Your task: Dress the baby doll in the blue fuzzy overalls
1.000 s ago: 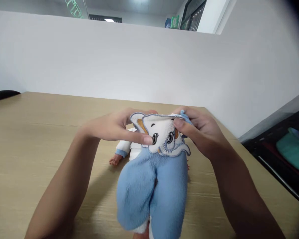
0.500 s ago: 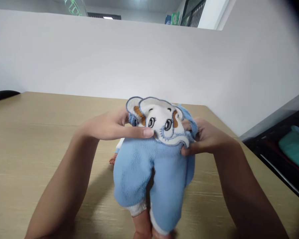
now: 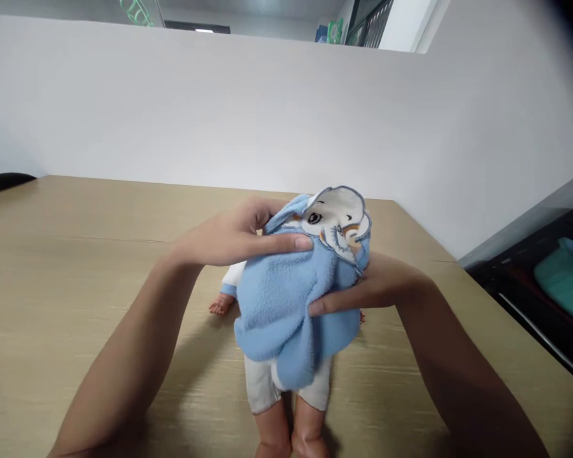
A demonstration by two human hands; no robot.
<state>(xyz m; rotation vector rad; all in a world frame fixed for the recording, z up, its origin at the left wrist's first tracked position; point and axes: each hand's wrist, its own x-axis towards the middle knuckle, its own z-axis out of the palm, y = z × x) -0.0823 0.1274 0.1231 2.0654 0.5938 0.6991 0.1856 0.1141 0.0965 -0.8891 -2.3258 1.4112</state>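
Observation:
Both hands hold up a fluffy blue pair of doll overalls (image 3: 277, 299) whose bib carries a white cartoon elephant face. My left hand (image 3: 248, 235) grips the upper left edge, its thumb lying across the front. Lower on the right side, my right hand (image 3: 367, 289) pinches the cloth with its thumb over the front. The overalls' legs are bunched and folded together. Behind and beneath them lies a baby doll (image 3: 272, 426) in a white outfit with blue cuffs, its bare legs toward me. The overalls and my hands hide its head and trunk.
The doll lies on a wood-grain table (image 3: 76, 273). A white partition (image 3: 210, 114) rises behind the far edge. At the right stands a dark rack (image 3: 530, 286) with a teal item (image 3: 566, 283) on it. A black curved object (image 3: 7, 183) shows at the far left.
The overalls' legs have swung up and bunched, baring the doll's white shorts and its hand at the left. The bib has tilted and shifted right. My right hand has moved lower on the cloth.

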